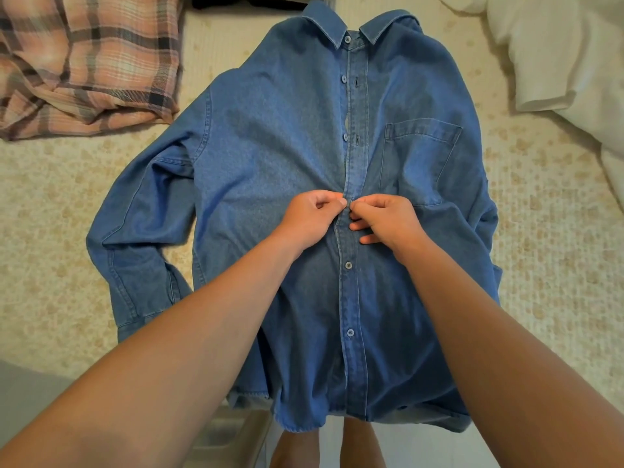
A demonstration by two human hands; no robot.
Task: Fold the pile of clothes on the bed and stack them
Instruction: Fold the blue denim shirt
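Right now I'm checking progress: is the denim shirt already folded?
No. The denim shirt lies spread flat on the bed, front up, while the left hand and right hand pinch its button placket.

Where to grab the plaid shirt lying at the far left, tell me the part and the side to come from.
Judging from this view, take the plaid shirt by its near right corner, reaching with the left hand from the bare bedspread side. It lies crumpled, with folded edges bunched along that near edge, so fabric stands proud there to pinch. Its far part runs out of view. Both hands currently pinch the denim shirt.
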